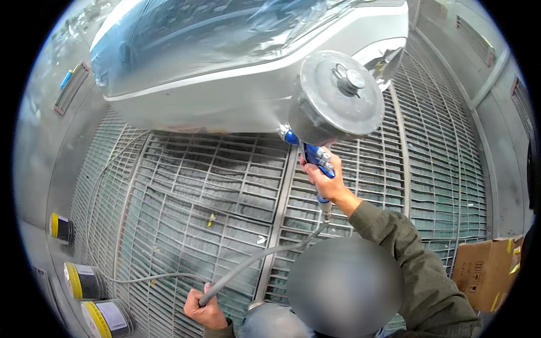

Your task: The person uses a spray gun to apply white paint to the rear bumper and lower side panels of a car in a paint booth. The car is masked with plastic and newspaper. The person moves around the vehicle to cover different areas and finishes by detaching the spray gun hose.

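Film-draped car (186,101), a hose (253,259) leading to the spray gun (316,156) near its lower side.
The right hand (328,179) grips the spray gun, facing the car; farther from the car, the left hand (206,310) clenches the hose, probably to control slack.

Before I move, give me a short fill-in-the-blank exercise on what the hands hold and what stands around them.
1. The right hand holds a spray gun whose coloured parts are ____.
2. The left hand grips a grey, flexible ____.
3. The yellow-banded buckets at the picture's left number ____.
4. The cardboard box is near the picture's ____ edge.

Missing words: blue; hose; three; right.
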A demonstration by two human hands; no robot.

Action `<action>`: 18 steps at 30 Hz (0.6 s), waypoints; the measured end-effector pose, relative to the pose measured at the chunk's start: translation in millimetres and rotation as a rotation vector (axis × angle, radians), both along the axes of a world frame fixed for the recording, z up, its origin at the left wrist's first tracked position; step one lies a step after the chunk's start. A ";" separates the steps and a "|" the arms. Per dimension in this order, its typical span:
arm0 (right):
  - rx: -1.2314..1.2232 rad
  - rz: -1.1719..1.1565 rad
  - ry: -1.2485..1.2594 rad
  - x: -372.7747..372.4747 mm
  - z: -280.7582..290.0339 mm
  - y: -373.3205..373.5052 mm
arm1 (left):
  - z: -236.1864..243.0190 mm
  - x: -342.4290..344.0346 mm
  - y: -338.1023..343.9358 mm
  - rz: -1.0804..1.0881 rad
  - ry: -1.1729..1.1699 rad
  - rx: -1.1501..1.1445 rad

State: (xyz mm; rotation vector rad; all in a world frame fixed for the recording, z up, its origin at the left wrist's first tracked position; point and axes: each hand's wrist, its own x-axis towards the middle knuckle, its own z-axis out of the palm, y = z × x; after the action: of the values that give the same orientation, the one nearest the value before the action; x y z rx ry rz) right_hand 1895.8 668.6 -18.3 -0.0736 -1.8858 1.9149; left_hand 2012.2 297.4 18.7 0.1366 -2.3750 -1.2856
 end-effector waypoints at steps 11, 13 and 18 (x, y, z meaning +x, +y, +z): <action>-0.023 -0.018 -0.117 53.0 66.3 114.2 | -3.0 -4.2 47.4 -0.232 -0.038 -0.092; -0.052 -0.042 -0.118 56.3 82.6 123.9 | -0.3 -4.8 55.2 -0.220 -0.051 -0.127; 0.055 -0.104 -0.110 62.9 115.5 164.1 | 10.3 -10.3 76.9 -0.223 -0.033 -0.161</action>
State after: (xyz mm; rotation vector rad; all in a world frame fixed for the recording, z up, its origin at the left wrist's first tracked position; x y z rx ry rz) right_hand 1958.8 832.7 97.2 -0.2606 -1.9640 1.8220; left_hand 2001.9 374.3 29.0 -0.1611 -2.5683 -1.1881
